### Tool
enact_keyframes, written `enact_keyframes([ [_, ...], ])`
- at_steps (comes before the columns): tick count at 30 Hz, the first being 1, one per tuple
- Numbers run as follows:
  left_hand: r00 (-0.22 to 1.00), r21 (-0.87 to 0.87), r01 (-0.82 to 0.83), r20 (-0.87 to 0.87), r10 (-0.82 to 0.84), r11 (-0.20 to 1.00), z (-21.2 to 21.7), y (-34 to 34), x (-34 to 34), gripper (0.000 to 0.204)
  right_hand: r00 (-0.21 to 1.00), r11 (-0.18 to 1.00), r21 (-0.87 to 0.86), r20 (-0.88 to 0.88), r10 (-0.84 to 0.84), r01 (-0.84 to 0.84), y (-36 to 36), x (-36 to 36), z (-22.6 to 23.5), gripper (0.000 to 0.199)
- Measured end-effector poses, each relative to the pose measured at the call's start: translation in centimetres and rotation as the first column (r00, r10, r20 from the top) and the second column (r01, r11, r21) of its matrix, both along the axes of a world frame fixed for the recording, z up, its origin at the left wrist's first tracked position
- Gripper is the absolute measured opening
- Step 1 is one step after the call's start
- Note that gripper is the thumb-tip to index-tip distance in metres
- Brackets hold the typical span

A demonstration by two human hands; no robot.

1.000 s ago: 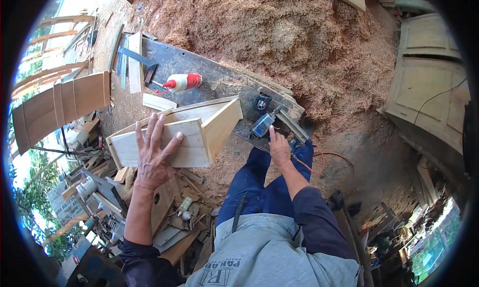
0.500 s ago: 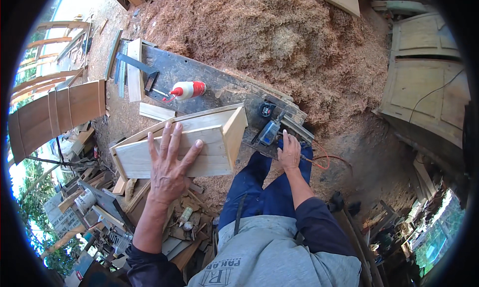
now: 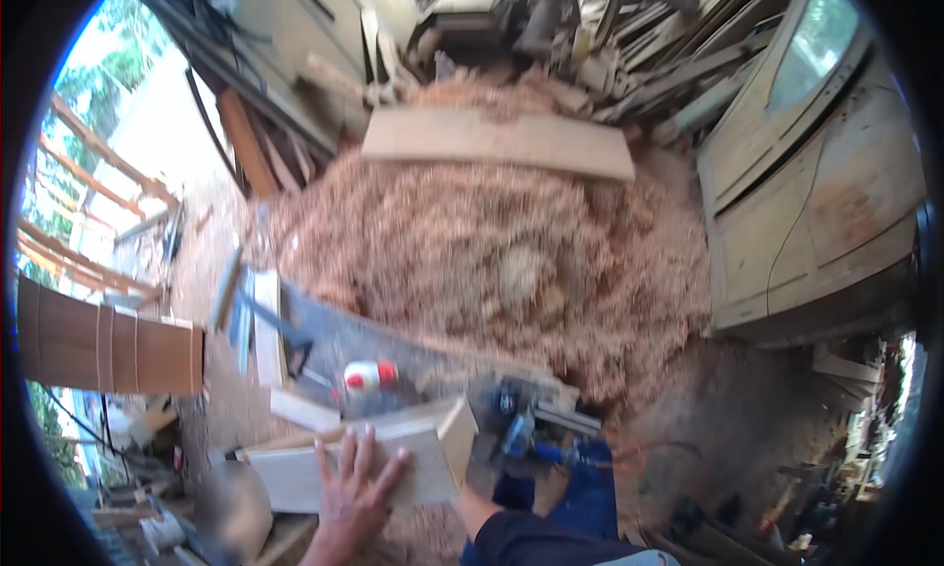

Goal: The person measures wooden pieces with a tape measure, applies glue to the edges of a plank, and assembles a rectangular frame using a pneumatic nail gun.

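Box point(image 3: 423, 476), walls apparently joined, is by the bench's point(image 3: 339, 322) near edge, left hand point(image 3: 354, 507) spread over its side. Right hand's hidden behind it; I can't tell its grip. Nailer point(image 3: 519, 438) lies unheld, one strip point(image 3: 303, 410) loose.

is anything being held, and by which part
Left hand spread on the wooden box, at its near side; grip uncertain. Right hand hidden, its hold unclear.

Wd. plank point(image 3: 497, 141) across shavings pile point(image 3: 442, 227), panelled furn. point(image 3: 846, 217) at R.
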State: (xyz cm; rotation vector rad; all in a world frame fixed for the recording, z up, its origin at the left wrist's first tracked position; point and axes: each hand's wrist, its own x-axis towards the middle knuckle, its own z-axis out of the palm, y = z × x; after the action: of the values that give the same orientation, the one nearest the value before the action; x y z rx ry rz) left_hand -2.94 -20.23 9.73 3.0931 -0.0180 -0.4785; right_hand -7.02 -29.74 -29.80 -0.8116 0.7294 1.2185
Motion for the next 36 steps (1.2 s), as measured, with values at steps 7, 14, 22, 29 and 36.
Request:
enact_keyframes([
  [7, 0.999, -0.014, 0.006, -0.034, -0.006, 1.000, -0.2, 0.0, 1.2, 0.086, 0.984, 0.997, 0.065, -0.176, -0.023, 0.035, 2.8, -0.8, -1.7, 0.018],
  [14, 0.998, 0.021, -0.003, -0.058, 0.004, 1.000, 1.8, 1.1, 1.5, 0.094, 0.976, 0.995, 0.101, -0.219, 0.003, 0.019, 3.6, -2.3, -0.6, 0.014],
  [22, 0.945, -0.145, -0.227, 0.208, 0.254, 0.963, 12.7, 3.2, -5.3, 0.102, 1.000, 0.994, 0.110, -0.019, 0.005, -0.003, -0.1, -0.3, 4.7, 0.012],
  [29, 0.219, -0.547, -0.329, 0.748, 0.626, 0.770, 19.2, -0.9, -12.9, 0.090, 0.862, 0.983, -0.121, 0.473, 0.181, -0.141, -3.5, 11.4, 27.7, 0.014],
  [36, -0.269, -0.930, 0.085, 0.324, 0.907, 0.358, 14.5, -6.7, -16.6, 0.095, 0.316, 0.947, -0.290, 0.893, 0.319, -0.135, -7.0, 20.6, 44.2, 0.018],
])
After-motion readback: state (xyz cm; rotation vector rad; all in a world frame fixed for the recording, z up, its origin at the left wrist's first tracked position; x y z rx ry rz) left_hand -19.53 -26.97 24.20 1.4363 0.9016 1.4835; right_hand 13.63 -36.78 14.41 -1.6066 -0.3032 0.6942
